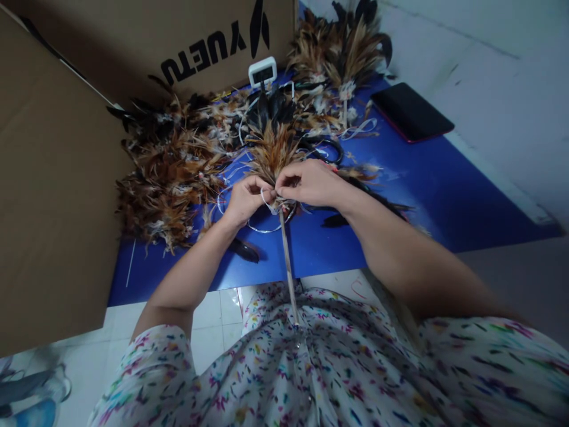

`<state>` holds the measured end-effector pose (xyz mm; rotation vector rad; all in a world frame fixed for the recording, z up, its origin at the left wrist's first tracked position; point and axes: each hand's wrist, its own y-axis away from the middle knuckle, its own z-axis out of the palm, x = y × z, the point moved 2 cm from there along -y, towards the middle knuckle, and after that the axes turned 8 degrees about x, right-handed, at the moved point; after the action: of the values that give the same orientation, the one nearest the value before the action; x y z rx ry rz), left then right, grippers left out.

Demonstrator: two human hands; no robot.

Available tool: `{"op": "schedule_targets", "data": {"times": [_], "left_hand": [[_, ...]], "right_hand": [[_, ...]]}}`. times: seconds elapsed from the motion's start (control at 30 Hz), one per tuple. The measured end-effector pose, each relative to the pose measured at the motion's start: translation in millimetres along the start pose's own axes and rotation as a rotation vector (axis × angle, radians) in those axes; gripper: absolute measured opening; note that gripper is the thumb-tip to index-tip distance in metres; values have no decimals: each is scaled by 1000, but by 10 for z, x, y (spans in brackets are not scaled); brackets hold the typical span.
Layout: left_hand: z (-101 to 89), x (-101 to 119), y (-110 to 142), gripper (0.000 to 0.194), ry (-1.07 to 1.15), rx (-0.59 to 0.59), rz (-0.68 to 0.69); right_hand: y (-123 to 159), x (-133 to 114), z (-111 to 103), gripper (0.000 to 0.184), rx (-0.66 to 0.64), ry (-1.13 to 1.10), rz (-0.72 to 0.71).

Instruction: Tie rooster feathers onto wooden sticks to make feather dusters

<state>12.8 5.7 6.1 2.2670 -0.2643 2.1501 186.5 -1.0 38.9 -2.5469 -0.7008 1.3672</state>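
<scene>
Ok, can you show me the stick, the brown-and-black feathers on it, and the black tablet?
Stick (pixel 288 267): head view, the middle of its bare shaft.
Brown-and-black feathers (pixel 274 145): head view, the brown middle of the bunch.
Black tablet (pixel 411 111): head view, the middle of its dark face.

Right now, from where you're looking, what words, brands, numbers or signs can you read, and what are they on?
"YUETU": black letters, upside down, on the cardboard box, beside a dark leaf-like logo.
Unreadable: the display of the small white device, too small and dark.
I can make out no other text.
</scene>
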Motion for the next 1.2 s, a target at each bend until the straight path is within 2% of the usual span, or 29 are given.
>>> {"op": "schedule_targets", "data": {"times": [0.1,0.3,0.57,0.83,0.93,1.1,1.2], "left_hand": [[1,15,8,39,-66,-16,57],[-65,10,0,32,-299,-29,282],[-118,71,-15,20,-586,-55,684],[-121,77,-27,9,-707,-91,1055],[-146,53,-39,12,-765,-123,1090],[-202,9,-73,18,-777,-129,1013],[-227,-22,-97,17,-720,-142,977]], "right_hand": [[-22,51,16,19,38,-72,29],[-29,84,71,20,21,-82,43],[-33,70,99,19,40,-120,112],[-35,101,177,19,14,-271,253],[-46,107,164,17,14,-241,258],[-80,138,147,19,-3,-235,208],[-99,165,147,19,-34,-276,234]]}}
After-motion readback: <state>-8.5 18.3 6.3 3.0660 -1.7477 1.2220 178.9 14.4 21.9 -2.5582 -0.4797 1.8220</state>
